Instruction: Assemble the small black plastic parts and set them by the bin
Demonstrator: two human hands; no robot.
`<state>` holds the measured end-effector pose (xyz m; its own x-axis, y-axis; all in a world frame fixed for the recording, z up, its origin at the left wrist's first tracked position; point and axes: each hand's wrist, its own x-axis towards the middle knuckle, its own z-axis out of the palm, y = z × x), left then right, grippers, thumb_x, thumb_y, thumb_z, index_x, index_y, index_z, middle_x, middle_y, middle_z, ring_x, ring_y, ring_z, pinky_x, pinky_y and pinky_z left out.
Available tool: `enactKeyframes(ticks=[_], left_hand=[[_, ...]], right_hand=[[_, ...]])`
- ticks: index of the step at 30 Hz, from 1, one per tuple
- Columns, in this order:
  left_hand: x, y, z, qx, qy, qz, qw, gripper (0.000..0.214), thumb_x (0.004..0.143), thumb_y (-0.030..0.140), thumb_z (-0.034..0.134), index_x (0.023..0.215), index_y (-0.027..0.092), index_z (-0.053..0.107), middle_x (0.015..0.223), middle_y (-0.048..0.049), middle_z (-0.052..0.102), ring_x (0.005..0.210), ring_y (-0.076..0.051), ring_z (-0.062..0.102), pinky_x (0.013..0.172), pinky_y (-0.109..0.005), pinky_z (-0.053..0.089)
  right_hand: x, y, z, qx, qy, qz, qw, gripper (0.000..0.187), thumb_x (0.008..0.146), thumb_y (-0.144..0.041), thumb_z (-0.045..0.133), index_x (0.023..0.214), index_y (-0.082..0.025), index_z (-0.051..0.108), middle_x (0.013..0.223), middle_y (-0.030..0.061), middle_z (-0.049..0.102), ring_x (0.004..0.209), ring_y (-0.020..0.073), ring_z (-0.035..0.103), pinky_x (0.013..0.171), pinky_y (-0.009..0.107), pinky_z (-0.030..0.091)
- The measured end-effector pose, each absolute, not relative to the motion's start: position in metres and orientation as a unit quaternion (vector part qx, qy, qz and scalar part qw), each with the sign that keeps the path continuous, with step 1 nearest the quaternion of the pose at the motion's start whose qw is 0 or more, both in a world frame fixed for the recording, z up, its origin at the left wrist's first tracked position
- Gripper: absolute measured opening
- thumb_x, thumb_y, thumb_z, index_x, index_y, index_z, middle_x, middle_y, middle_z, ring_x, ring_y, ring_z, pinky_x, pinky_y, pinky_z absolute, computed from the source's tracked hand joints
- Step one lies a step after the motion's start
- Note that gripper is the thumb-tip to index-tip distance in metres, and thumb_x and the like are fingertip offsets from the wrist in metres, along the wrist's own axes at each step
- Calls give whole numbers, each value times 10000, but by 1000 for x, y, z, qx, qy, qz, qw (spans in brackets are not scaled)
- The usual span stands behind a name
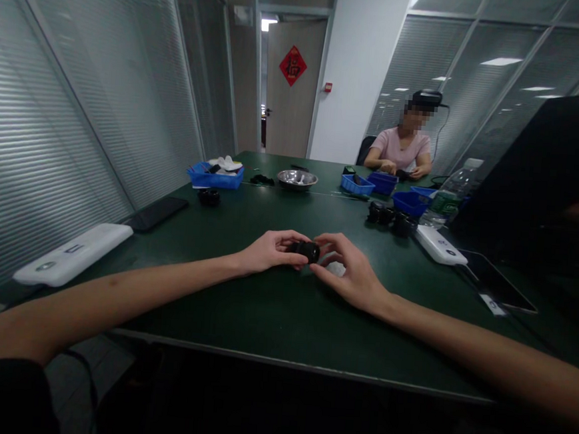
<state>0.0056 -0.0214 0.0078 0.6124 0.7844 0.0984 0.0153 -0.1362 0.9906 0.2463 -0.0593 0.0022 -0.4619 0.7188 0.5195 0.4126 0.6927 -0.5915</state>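
Observation:
Near the middle of the green table (261, 322), a small black cylinder that looks like a camera lens (309, 251) lies sideways between my two hands. My left hand (269, 250) has its fingers and thumb wrapped around the back part of it. At the other end, the thumb and forefinger of my right hand (352, 275) curve around the front rim and seem to touch it. A small whitish, clear-looking piece (336, 269) shows on the table behind the right thumb; its kind is unclear.
Left: blue bin (217, 179), black parts (209, 197), white power bank (73, 253), dark tablet-like slab (157, 213). Back: metal bowl (297, 180), blue bins (357, 184), a seated co-worker (402, 149). Right: black lens-like parts (392, 218), water bottle (449, 196), another power bank (440, 245), phone (498, 280).

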Motion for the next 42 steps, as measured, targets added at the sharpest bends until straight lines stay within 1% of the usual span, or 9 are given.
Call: enactKeyframes(ticks=[5,10,15,18,24,30,35,38,42], left_hand=[[6,-23,8,675,293,332,591,519,759,219,857,1233,132,665,1214,-122,707,1045,-220,711,950,-420,581],[5,-21,7,680,291,322,592,522,762,222,855,1240,144,662,1221,-115,709,1006,-201,723,974,-432,571],[4,-21,8,691,294,325,574,514,776,224,853,1248,151,663,1232,-113,708,997,-194,725,982,-420,571],[4,-21,8,693,295,321,574,517,787,233,847,1260,146,658,1240,-114,705,1001,-191,724,997,-422,564],[4,-17,1,688,277,326,586,533,773,264,867,1253,165,657,1244,-105,705,1086,-218,708,983,-411,575],[3,-18,3,692,290,317,580,537,802,263,846,1291,162,648,1253,-112,706,1023,-198,726,1008,-404,559],[4,-22,7,684,294,316,588,525,808,272,836,1285,154,650,1217,-111,719,977,-194,735,1018,-431,548],[4,-21,6,690,293,328,574,520,794,283,845,1262,154,661,1213,-109,720,1009,-209,729,1018,-434,548],[3,-19,5,709,283,333,554,518,812,305,833,1283,173,663,1287,-112,697,1125,-233,700,1053,-432,530]], right_hand=[[248,-59,3,-346,-834,190,385,302,960,-347,705,1216,-232,592,1085,63,676,918,212,693,806,412,640],[247,-62,4,-321,-851,150,387,281,952,-290,699,1208,-241,595,1164,82,615,903,208,682,794,419,639],[245,-62,6,-348,-835,182,385,368,935,-340,726,1253,-241,569,1139,81,658,958,234,685,795,434,646],[246,-61,5,-354,-838,188,371,348,947,-324,713,1251,-237,568,1111,74,667,932,226,691,802,433,645],[247,-62,5,-329,-852,156,377,329,947,-271,688,1255,-252,573,1224,92,586,911,210,674,789,422,646],[247,-61,4,-350,-841,165,378,307,965,-323,687,1239,-244,574,1133,79,631,918,223,675,780,426,642],[247,-61,4,-319,-853,153,383,284,963,-286,673,1232,-265,583,1227,91,583,943,225,668,806,446,647],[246,-62,4,-312,-851,157,393,314,954,-307,684,1250,-275,583,1270,99,574,989,242,662,828,465,646],[246,-61,4,-350,-829,182,397,363,960,-365,691,1279,-251,560,1169,90,645,975,244,675,802,450,642]])
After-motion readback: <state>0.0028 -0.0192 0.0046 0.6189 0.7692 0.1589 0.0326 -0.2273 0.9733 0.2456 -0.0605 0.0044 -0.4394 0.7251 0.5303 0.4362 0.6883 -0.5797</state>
